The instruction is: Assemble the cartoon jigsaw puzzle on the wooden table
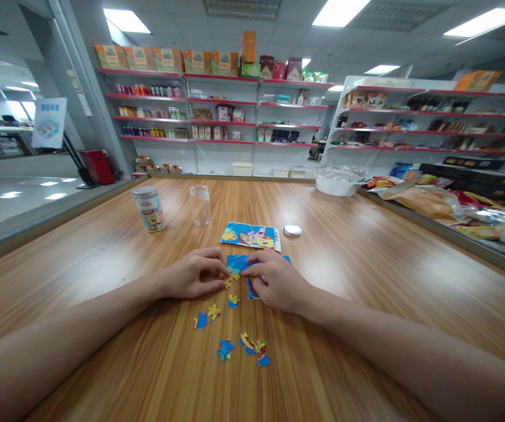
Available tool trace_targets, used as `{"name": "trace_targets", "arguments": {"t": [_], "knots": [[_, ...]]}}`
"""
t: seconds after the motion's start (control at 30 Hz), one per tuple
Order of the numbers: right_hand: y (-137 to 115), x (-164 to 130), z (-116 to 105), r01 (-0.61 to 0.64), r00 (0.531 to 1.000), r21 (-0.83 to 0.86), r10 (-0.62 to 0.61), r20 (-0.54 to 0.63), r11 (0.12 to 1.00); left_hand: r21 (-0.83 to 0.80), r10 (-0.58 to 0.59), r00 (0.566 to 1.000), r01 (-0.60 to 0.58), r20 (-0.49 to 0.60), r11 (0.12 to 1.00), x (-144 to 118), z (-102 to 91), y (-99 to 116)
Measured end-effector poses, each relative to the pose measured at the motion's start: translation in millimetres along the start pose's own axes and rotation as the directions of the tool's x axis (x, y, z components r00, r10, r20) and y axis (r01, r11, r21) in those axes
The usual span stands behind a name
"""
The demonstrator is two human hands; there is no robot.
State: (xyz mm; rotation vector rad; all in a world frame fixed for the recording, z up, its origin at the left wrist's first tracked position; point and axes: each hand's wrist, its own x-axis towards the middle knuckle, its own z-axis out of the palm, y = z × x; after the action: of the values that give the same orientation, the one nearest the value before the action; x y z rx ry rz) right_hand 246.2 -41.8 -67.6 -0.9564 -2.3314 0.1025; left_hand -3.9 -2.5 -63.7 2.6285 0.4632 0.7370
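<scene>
On the wooden table (pixel 358 258) lies a partly joined blue jigsaw (pixel 239 264), mostly covered by my two hands. My left hand (pixel 195 274) pinches a small yellow-and-blue piece (pixel 228 281) at the jigsaw's left edge. My right hand (pixel 274 281) lies flat on the joined part, fingers pressing down. Several loose pieces (pixel 246 346) are scattered nearer to me. A printed reference picture (pixel 250 235) lies just beyond the hands.
A printed tin (pixel 149 208), a clear plastic tube (pixel 200 204) and a white lid (pixel 292 230) stand farther back. A white bowl (pixel 338 183) and packaged goods (pixel 454 208) line the right edge. Stocked shelves (pixel 217 117) stand behind.
</scene>
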Motion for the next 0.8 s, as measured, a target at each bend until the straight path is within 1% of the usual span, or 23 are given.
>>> {"name": "trace_targets", "arguments": {"t": [0.2,0.33,0.4,0.5,0.57,0.8], "knots": [[-0.1,-0.1,-1.0,0.002,1.0,-0.006,-0.002,-0.006,1.0,-0.008,0.02,1.0,-0.02,-0.009,1.0,0.9,0.5,-2.1],[-2.1,1.7,-2.2,-0.012,1.0,0.015,0.012,0.011,1.0,-0.015,0.023,1.0,-0.023,-0.004,1.0,1.5,0.7,-2.0],[-3.4,2.4,-3.0,-0.054,0.998,0.016,0.054,0.017,0.998,-0.011,0.02,1.0,-0.02,-0.007,1.0,1.4,0.7,-1.1],[-4.5,2.5,-3.6,-0.163,0.987,0.02,0.163,0.011,0.986,-0.004,0.017,1.0,-0.017,-0.011,1.0,1.4,0.5,0.8],[-4.5,2.0,-3.5,-0.199,0.98,0.027,0.199,0.018,0.98,-0.009,0.017,1.0,-0.018,-0.01,1.0,1.7,0.4,1.8],[-4.0,2.1,-3.1,-0.175,0.984,0.016,0.175,0.035,0.984,-0.007,0.0,1.0,0.0,-0.004,1.0,2.4,1.0,1.5]]}}
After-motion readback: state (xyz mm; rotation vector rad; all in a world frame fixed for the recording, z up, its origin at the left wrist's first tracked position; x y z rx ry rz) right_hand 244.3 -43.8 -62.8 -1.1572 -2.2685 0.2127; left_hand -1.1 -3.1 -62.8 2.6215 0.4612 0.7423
